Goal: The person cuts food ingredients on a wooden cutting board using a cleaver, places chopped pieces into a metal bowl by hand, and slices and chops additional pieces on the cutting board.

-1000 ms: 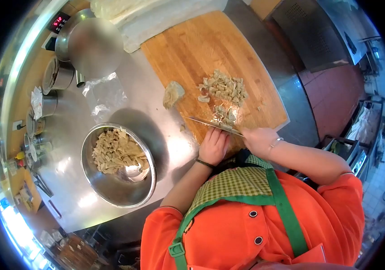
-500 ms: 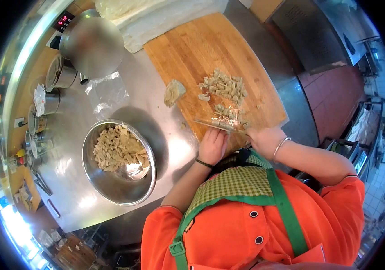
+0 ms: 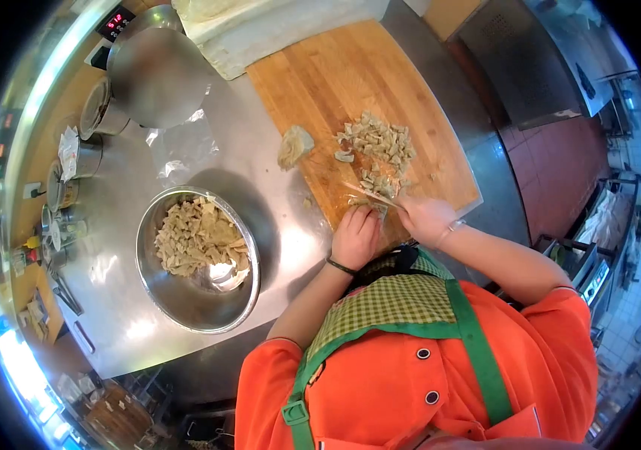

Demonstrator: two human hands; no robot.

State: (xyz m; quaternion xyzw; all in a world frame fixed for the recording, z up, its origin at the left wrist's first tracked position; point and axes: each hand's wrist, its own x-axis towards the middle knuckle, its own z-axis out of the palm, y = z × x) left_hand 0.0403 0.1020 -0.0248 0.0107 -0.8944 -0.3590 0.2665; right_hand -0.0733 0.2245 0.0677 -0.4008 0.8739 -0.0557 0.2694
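Note:
My right hand [image 3: 427, 220] is closed around the handle of a knife [image 3: 369, 193], whose blade lies across the near edge of the cutting board. Just on the near side of the blade, my left hand [image 3: 356, 235] has its fingers curled and pressed on a pale beige food piece [image 3: 378, 209], mostly hidden. Beyond the knife, a pile of chopped beige food pieces [image 3: 377, 141] sits on the wooden cutting board [image 3: 320, 75]. A larger uncut beige lump [image 3: 294, 146] rests at the board's left edge.
A steel bowl [image 3: 199, 319] of similar chopped pieces stands left on the metal counter [image 3: 122, 300]. A clear plastic bag [image 3: 185, 146] lies behind it. Several lidded containers [image 3: 101, 109] line the wall, and a white foam box [image 3: 275, 34] stands behind the board.
The knife has tilted and shifted, its blade now angled away from my left hand's fingertips. My right hand has moved slightly up and left. The whole view has shifted a little.

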